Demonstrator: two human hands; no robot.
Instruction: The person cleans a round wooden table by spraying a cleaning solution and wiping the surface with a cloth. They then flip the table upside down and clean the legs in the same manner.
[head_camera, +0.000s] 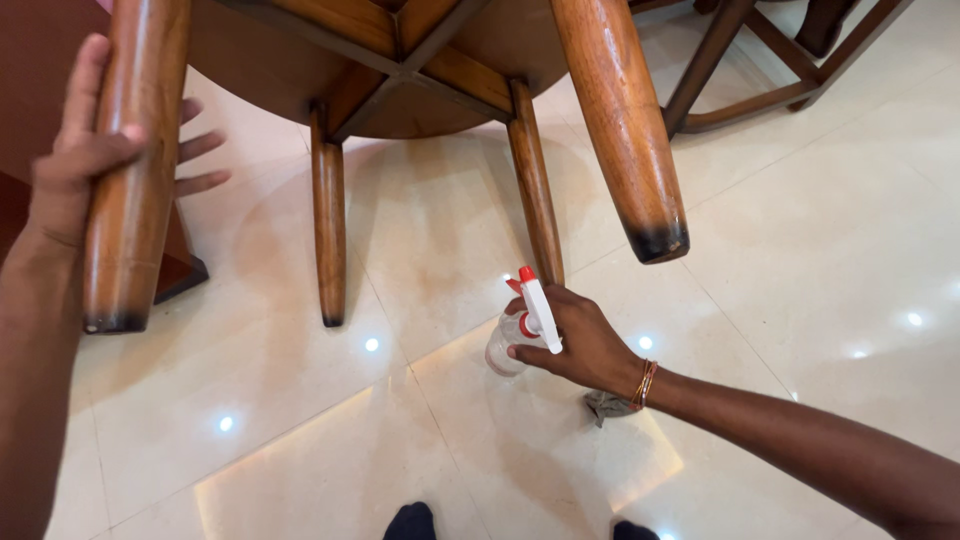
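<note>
A round wooden stool (400, 60) is tipped up, its underside and legs facing me. My left hand (85, 150) grips the near left leg (130, 200), fingers wrapped behind it. The near right leg (625, 130) points toward me with a dark worn foot. My right hand (575, 340) holds a clear spray bottle (503, 345) with a white and red trigger head (535, 305), below the stool and close to a far leg (535, 190). A grey cloth (607, 405) shows under my right wrist.
The floor is glossy cream tile (800, 250) reflecting ceiling lights. Dark wooden furniture legs and rails (760, 70) stand at the top right. A dark red-brown furniture base (180, 270) sits at the left. My feet (412, 520) show at the bottom edge.
</note>
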